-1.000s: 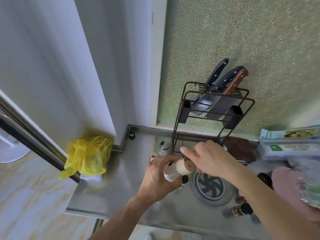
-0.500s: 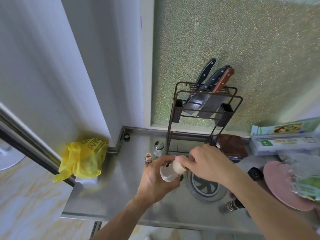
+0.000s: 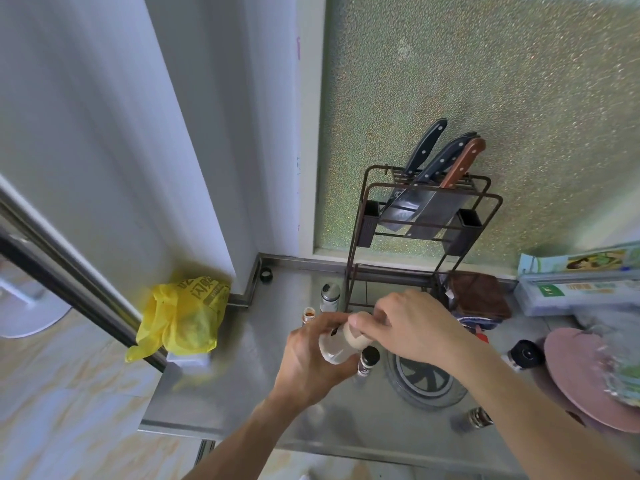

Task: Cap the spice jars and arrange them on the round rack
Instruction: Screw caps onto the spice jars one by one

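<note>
My left hand grips a white spice jar, tilted over the steel counter. My right hand closes on its beige wooden cap at the jar's top. Just below stands a small dark-capped jar. The round rack, a dark disc with spokes, lies flat to the right, partly hidden by my right forearm. An uncapped orange-spice jar and a silver-lidded shaker stand behind. A black-capped jar and another dark jar lie at the right.
A wire knife rack with several knives stands at the back. A loose black cap sits in the corner. A yellow bag hangs at the counter's left edge. A pink plate, boxes and a brown cloth crowd the right.
My right hand has brought the beige cap down onto the white jar's mouth and closed around it; the jar stays in my left hand. The view shifted slightly.
</note>
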`<move>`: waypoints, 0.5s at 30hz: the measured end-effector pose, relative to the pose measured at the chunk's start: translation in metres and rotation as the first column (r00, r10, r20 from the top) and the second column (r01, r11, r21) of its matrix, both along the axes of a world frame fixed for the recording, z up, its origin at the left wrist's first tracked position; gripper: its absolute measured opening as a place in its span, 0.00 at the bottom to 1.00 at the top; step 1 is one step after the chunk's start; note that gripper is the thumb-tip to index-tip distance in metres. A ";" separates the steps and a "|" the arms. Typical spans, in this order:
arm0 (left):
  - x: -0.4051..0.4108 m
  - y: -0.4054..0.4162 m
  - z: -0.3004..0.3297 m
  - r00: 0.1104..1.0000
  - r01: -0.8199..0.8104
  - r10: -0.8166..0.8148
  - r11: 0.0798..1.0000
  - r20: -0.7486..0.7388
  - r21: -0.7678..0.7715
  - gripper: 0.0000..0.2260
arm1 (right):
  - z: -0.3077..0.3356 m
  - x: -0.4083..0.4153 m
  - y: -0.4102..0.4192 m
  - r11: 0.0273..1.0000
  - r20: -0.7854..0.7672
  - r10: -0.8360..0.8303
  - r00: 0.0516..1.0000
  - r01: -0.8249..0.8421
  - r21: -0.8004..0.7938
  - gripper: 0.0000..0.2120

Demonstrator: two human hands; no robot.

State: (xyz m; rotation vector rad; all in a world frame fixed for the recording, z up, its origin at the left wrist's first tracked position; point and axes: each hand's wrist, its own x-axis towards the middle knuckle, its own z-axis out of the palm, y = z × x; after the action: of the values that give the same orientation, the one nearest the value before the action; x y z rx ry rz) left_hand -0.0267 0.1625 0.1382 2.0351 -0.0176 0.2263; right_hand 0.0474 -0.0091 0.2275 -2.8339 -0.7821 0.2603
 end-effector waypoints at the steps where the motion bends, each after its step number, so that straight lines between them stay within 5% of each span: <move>1: 0.000 0.002 -0.001 1.000 -0.005 0.005 1.000 0.003 -0.008 0.22 | -0.001 0.000 0.002 0.999 -0.048 0.021 0.999 -0.020 0.029 0.28; 3: 0.001 0.006 -0.003 1.000 -0.016 0.016 1.000 0.013 -0.010 0.22 | -0.001 0.000 0.007 0.996 -0.123 0.071 0.990 -0.064 0.064 0.25; 6: 0.002 0.011 -0.006 1.000 -0.015 0.015 1.000 0.019 0.007 0.23 | -0.005 0.002 0.013 0.999 0.000 0.014 1.000 -0.014 0.033 0.24; 10: 0.003 0.019 -0.013 0.999 -0.037 0.037 0.999 0.011 0.011 0.24 | -0.012 0.002 0.026 0.986 -0.086 0.089 0.992 -0.076 0.149 0.20; 15: 0.005 0.037 -0.026 0.993 -0.117 0.118 0.993 -0.013 0.033 0.22 | -0.040 0.002 0.057 0.977 0.022 -0.002 1.000 -0.003 0.214 0.18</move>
State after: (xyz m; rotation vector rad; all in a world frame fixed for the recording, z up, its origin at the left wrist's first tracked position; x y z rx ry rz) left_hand -0.0215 0.1997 0.1124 2.0716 0.1086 0.2867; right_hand 0.0494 0.0482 0.1880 -2.6387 -0.7655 0.1354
